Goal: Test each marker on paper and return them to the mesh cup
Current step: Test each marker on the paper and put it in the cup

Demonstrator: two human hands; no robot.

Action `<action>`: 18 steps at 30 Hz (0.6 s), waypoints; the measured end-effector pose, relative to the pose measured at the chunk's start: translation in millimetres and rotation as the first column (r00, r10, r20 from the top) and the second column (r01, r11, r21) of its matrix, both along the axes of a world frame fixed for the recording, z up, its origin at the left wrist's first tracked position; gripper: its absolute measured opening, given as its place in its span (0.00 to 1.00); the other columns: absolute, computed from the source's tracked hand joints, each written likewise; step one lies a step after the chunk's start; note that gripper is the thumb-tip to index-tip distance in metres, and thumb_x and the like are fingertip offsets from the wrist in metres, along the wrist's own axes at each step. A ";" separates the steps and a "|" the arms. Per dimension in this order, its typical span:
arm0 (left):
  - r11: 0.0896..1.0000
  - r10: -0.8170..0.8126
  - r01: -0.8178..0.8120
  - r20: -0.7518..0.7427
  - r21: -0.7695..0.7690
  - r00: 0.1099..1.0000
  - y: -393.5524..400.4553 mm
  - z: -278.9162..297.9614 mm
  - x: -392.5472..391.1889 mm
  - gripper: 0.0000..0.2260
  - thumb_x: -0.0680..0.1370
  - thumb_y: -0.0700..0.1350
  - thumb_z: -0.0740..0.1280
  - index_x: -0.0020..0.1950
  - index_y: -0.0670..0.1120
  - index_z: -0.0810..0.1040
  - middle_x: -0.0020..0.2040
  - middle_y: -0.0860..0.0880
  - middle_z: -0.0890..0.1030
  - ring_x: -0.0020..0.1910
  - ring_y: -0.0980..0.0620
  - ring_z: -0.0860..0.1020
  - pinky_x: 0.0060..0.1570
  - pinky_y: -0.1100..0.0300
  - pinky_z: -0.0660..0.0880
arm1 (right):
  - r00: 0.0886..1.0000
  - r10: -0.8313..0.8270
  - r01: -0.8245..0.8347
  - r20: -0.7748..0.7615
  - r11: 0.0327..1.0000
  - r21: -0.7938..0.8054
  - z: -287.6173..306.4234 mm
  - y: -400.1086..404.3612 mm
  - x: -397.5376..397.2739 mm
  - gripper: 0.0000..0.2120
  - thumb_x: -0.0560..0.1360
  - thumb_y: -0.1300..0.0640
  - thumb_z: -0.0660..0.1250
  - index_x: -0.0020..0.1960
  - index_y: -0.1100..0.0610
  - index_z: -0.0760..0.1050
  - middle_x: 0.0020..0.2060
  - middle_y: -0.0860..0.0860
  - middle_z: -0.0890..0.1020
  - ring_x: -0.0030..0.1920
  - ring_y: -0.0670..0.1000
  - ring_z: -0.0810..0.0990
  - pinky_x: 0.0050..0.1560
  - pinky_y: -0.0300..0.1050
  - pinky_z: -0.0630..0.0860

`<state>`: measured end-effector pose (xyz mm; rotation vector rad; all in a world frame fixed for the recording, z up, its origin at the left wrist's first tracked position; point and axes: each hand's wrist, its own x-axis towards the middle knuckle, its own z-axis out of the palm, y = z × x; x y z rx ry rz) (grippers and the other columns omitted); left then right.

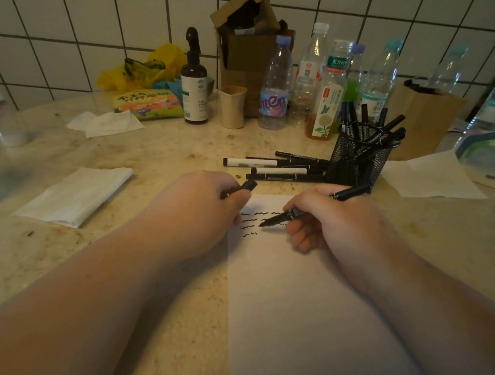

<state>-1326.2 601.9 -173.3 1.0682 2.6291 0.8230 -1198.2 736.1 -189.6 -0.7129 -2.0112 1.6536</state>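
**Several markers untested, one at the sheet**

Several squiggles already sat on the paper [294, 288] just ahead of the nib, which touched the sheet or hung just above it. The right hand [339, 221] pinched the black marker [302, 211] between thumb and fingers, barrel slanting back over the knuckles. The left hand [206, 209] curled round the cap [247, 185], its heel near the sheet's corner. Beyond both grips lay loose markers [277, 166] beside the mesh cup [360, 159], which bristled with more.

Risks, as a judgement: the writing hand could smear wet ink by dragging across fresh lines, and the crowded, leaning cup could tip when this marker goes back. The marker looked slim, black, white-lettered, fine-tipped.
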 end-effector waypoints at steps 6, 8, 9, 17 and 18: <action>0.998 -0.053 0.052 -0.052 -0.024 0.997 -1.9 -0.4 -1.8 0.07 0.81 0.52 0.61 0.49 0.58 0.79 0.42 0.57 0.81 0.42 0.58 0.77 0.41 0.64 0.72 | 0.971 -0.141 0.119 -0.193 0.985 -0.125 5.5 9.4 3.6 0.10 0.78 0.58 0.69 0.38 0.55 0.84 0.27 0.51 0.78 0.30 0.48 0.76 0.32 0.43 0.72; 0.998 -0.064 0.063 -0.055 -0.016 0.996 -1.6 -1.6 -1.8 0.07 0.81 0.51 0.61 0.48 0.58 0.79 0.41 0.59 0.81 0.41 0.59 0.77 0.42 0.64 0.72 | 0.955 -0.140 0.091 -0.262 0.977 -0.193 7.4 9.9 3.4 0.12 0.78 0.58 0.68 0.37 0.55 0.84 0.28 0.51 0.79 0.30 0.47 0.76 0.33 0.42 0.73; 0.998 -0.067 0.066 -0.054 -0.014 0.996 -1.5 -2.2 -1.6 0.07 0.81 0.51 0.61 0.47 0.59 0.78 0.40 0.59 0.80 0.41 0.59 0.76 0.42 0.65 0.72 | 0.949 -0.133 0.070 -0.285 0.973 -0.221 8.1 9.6 3.0 0.14 0.79 0.58 0.67 0.37 0.55 0.84 0.28 0.52 0.79 0.30 0.47 0.77 0.33 0.43 0.73; 0.996 -0.093 0.093 -0.089 -0.001 0.992 -4.6 -5.7 -0.8 0.08 0.81 0.50 0.61 0.48 0.58 0.79 0.45 0.57 0.80 0.42 0.59 0.75 0.42 0.67 0.70 | 0.955 -0.046 -0.004 -0.292 0.986 -0.168 7.6 8.2 1.4 0.11 0.79 0.62 0.64 0.42 0.59 0.84 0.31 0.55 0.82 0.33 0.51 0.79 0.37 0.47 0.75; 0.994 -0.105 0.105 -0.090 0.003 0.990 -4.9 -5.8 -1.3 0.07 0.81 0.51 0.61 0.49 0.59 0.79 0.45 0.58 0.80 0.43 0.60 0.75 0.42 0.68 0.69 | 0.958 -0.039 -0.005 -0.285 0.989 -0.151 7.6 8.5 1.3 0.10 0.78 0.63 0.65 0.43 0.59 0.83 0.31 0.56 0.82 0.33 0.51 0.79 0.37 0.47 0.76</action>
